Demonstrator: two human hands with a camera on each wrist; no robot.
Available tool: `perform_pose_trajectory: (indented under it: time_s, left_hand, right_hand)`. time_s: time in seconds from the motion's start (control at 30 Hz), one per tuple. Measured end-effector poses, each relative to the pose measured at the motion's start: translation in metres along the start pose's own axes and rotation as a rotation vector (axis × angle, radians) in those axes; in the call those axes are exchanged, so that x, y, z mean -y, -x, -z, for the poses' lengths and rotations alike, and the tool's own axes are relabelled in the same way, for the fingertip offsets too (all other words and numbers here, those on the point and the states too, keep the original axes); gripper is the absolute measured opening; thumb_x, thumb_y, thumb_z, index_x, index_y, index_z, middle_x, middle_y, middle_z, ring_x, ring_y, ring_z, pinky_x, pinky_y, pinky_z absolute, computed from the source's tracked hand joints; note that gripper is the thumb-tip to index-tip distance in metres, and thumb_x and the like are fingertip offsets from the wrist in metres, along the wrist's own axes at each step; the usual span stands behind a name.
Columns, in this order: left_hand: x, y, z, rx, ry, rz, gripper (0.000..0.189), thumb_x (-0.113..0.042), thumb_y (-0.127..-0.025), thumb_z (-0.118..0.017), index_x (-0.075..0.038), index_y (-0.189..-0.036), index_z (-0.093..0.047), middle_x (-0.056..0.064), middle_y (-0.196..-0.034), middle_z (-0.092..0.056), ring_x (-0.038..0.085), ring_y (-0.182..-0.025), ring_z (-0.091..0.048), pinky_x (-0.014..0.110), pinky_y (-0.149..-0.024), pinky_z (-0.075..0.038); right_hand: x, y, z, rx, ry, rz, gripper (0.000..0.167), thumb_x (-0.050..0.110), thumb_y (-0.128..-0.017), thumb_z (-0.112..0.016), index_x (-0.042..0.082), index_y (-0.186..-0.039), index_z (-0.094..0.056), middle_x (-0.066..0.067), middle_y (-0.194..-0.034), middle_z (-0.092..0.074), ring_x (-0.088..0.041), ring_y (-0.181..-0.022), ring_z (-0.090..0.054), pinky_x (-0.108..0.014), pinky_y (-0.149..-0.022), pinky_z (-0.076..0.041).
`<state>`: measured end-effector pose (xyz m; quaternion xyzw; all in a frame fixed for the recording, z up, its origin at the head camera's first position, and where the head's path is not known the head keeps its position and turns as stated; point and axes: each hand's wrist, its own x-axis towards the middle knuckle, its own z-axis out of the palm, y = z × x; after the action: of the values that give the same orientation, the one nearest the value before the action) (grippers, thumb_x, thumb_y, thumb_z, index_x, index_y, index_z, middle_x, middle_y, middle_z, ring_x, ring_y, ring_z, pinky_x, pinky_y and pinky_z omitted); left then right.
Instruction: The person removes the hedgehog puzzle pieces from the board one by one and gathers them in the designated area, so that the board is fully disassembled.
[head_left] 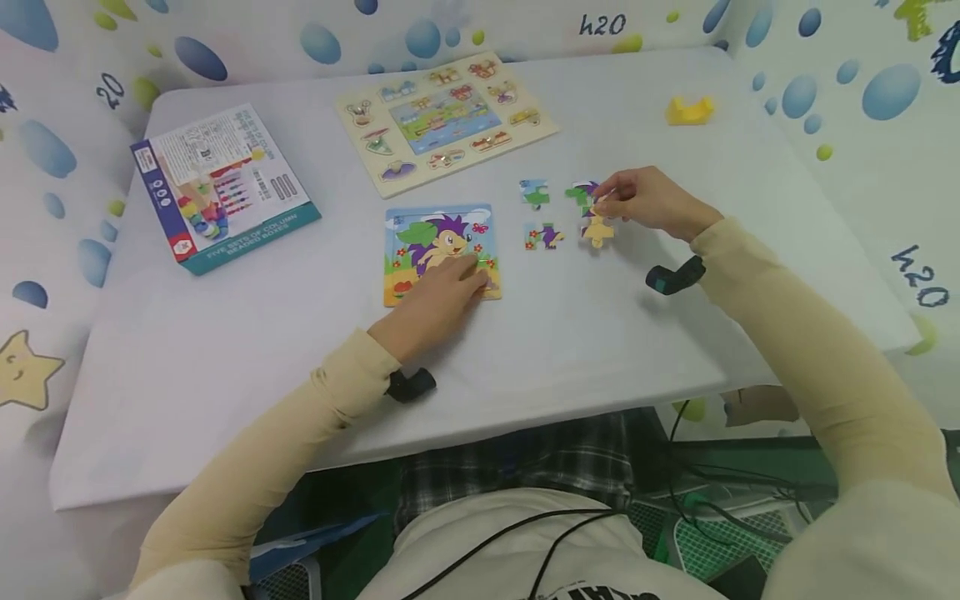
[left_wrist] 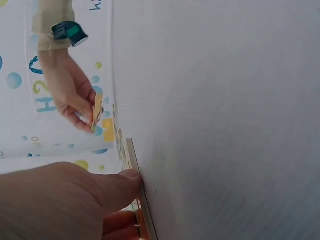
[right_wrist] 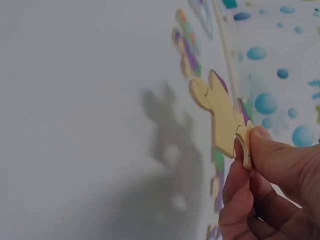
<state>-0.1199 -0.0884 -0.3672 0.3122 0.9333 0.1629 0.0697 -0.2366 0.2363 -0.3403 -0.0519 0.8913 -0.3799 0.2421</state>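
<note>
My right hand [head_left: 643, 198] pinches a jigsaw piece [right_wrist: 222, 117] between thumb and fingers, above the table. Its bare wooden side faces the right wrist camera; a second piece may be joined to it, which I cannot tell. My left hand [head_left: 441, 302] rests on the lower right part of a hedgehog puzzle board [head_left: 420, 218], with the thumb at the board's edge in the left wrist view. Its fingers hide part of the picture. Between the hands lie loose jigsaw pieces, including a green and blue one [head_left: 535, 192] and a purple one with red flowers [head_left: 543, 237].
Behind the hedgehog board lies a larger peg puzzle board [head_left: 367, 171] with vehicle pictures. A bead-set box [head_left: 255, 242] is at the left. Toward the back right sits a yellow curved block [head_left: 690, 112]. The white table [head_left: 247, 367] ends before the person's lap.
</note>
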Motion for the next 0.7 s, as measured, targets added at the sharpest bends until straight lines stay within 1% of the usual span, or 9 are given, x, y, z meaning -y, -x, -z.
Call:
perform_pose_trajectory:
  time_s: [0.1, 0.2, 0.27, 0.37, 0.43, 0.6, 0.7]
  left_hand:
    - [0.000, 0.001, 0.001, 0.001, 0.010, 0.006, 0.034, -0.015, -0.100, -0.055, -0.006, -0.132, -0.059, 0.019, -0.143, -0.048, 0.035, -0.133, -0.045, 0.045, -0.114, -0.035]
    - [-0.002, 0.001, 0.003, 0.004, 0.006, 0.009, 0.036, -0.015, -0.098, -0.058, -0.005, -0.133, -0.059, 0.019, -0.144, -0.047, 0.035, -0.134, -0.044, 0.045, -0.114, -0.035]
    - [0.000, 0.004, 0.002, 0.005, 0.005, 0.021, 0.037, -0.015, -0.098, -0.059, -0.005, -0.133, -0.059, 0.020, -0.145, -0.047, 0.035, -0.134, -0.044, 0.045, -0.114, -0.035]
    - [0.002, 0.006, 0.002, 0.014, 0.005, 0.035, 0.038, -0.014, -0.098, -0.058, -0.005, -0.135, -0.058, 0.020, -0.146, -0.046, 0.035, -0.136, -0.043, 0.044, -0.115, -0.034]
    - [0.002, 0.006, 0.002, 0.019, 0.003, 0.037, 0.038, -0.014, -0.098, -0.058, -0.004, -0.135, -0.057, 0.020, -0.146, -0.046, 0.035, -0.136, -0.043, 0.044, -0.115, -0.034]
    - [0.000, 0.003, 0.001, 0.017, -0.017, 0.022, 0.039, -0.015, -0.099, -0.057, -0.004, -0.137, -0.056, 0.020, -0.147, -0.045, 0.035, -0.135, -0.044, 0.043, -0.114, -0.035]
    - [-0.001, 0.002, 0.002, 0.015, -0.031, 0.019, 0.039, -0.015, -0.100, -0.056, -0.004, -0.137, -0.055, 0.020, -0.147, -0.045, 0.035, -0.135, -0.044, 0.043, -0.114, -0.035]
  right_hand:
    - [-0.012, 0.005, 0.003, 0.005, 0.009, -0.015, 0.042, 0.031, -0.094, -0.066, 0.008, -0.129, -0.058, 0.006, -0.096, -0.065, -0.017, -0.092, -0.054, -0.026, -0.082, -0.045]
    - [-0.019, 0.006, 0.002, 0.006, 0.015, 0.000, 0.042, 0.030, -0.093, -0.067, 0.007, -0.127, -0.060, 0.003, -0.101, -0.064, -0.016, -0.092, -0.055, -0.025, -0.082, -0.045]
    - [-0.020, 0.001, -0.004, -0.005, 0.043, 0.018, 0.040, 0.029, -0.093, -0.068, 0.007, -0.125, -0.062, 0.001, -0.102, -0.064, -0.015, -0.091, -0.056, -0.023, -0.079, -0.045]
    - [-0.020, -0.006, -0.012, -0.051, 0.092, 0.048, 0.034, 0.025, -0.094, -0.067, 0.006, -0.121, -0.064, -0.003, -0.101, -0.064, -0.016, -0.088, -0.055, -0.023, -0.075, -0.043]
    - [-0.019, -0.008, -0.016, -0.084, 0.156, 0.082, 0.030, 0.021, -0.094, -0.065, 0.004, -0.118, -0.065, -0.005, -0.099, -0.064, -0.017, -0.088, -0.053, -0.024, -0.075, -0.041]
    - [-0.019, -0.004, -0.021, -0.155, 0.289, 0.172, 0.023, 0.013, -0.094, -0.064, -0.001, -0.112, -0.066, -0.014, -0.095, -0.062, -0.024, -0.089, -0.048, -0.031, -0.078, -0.038]
    - [-0.018, -0.001, -0.022, -0.173, 0.311, 0.197, 0.021, 0.011, -0.094, -0.063, -0.003, -0.110, -0.065, -0.017, -0.096, -0.062, -0.026, -0.089, -0.049, -0.033, -0.077, -0.038]
